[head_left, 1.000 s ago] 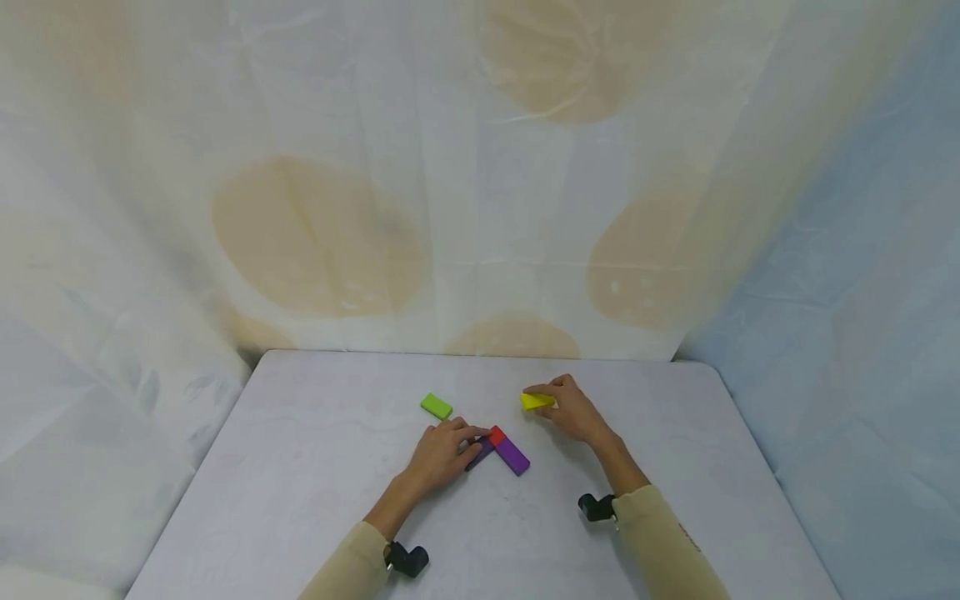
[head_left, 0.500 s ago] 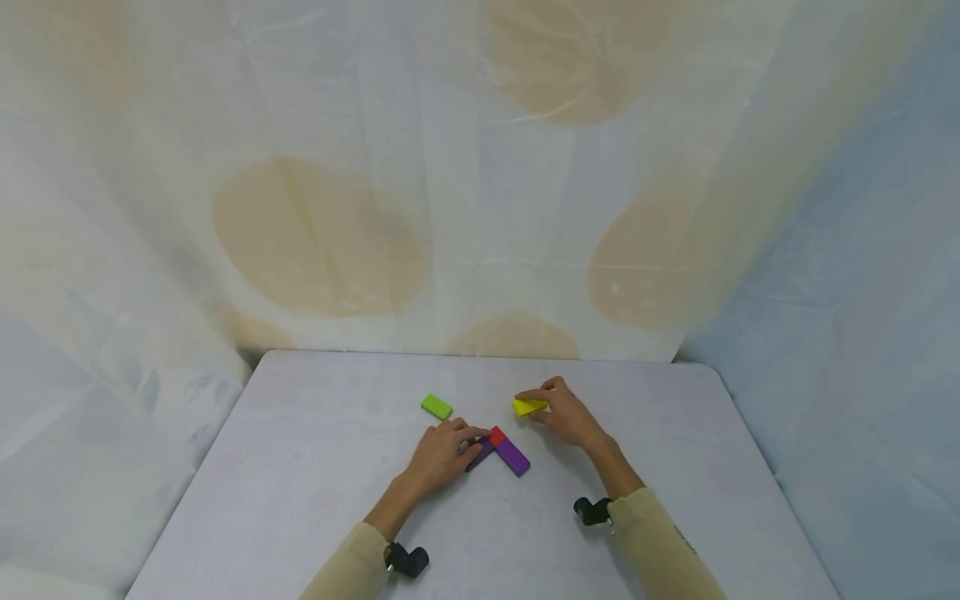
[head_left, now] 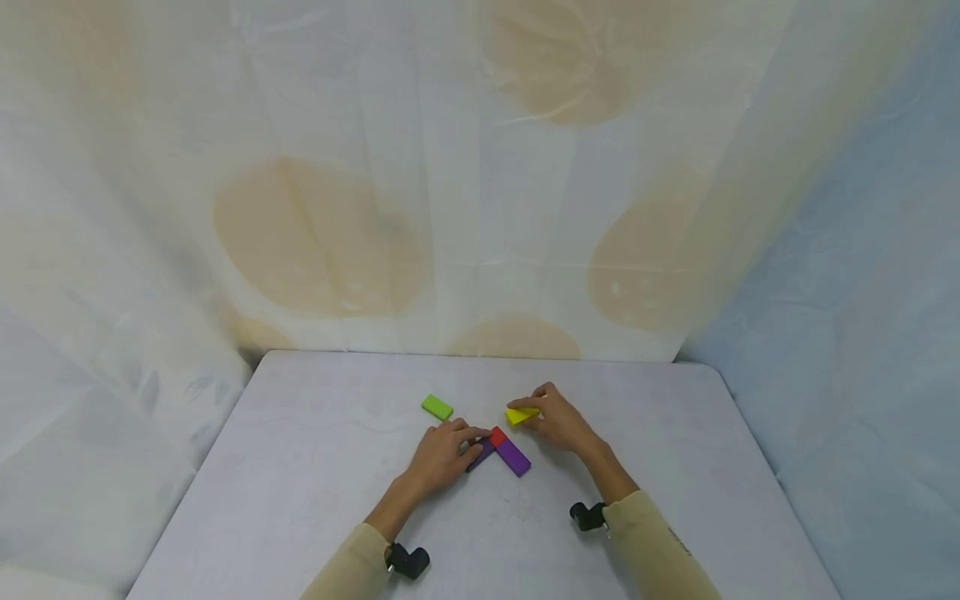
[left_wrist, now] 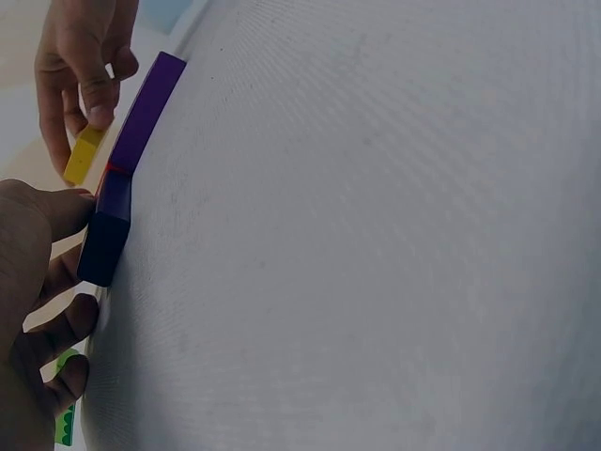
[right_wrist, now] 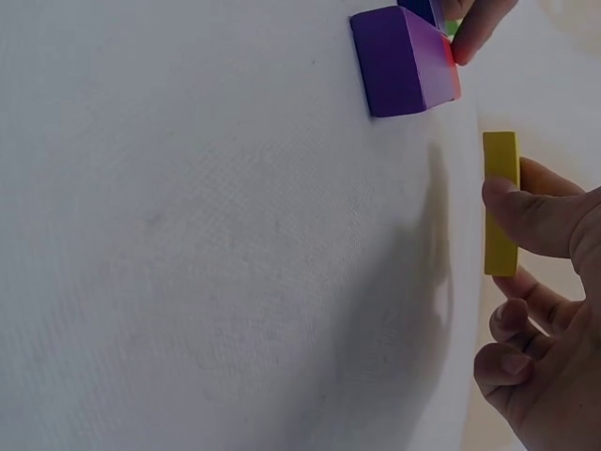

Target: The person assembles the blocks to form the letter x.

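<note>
right hand [head_left: 558,423] pinches yellow block [head_left: 521,414], just beyond red block [head_left: 497,435] | left hand [head_left: 442,454] fingers apparently rest on purple blocks [head_left: 512,457]

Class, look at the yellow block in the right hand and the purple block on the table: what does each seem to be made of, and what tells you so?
Yellow block: probably painted wood or hard plastic; flat matte colour, crisp straight edges, rigid in the right hand.
Purple block: likely the same; even matte coat, sharp corners, no grain showing.
Table: pale, faintly woven-looking surface, perhaps a cloth or textured laminate.
</note>
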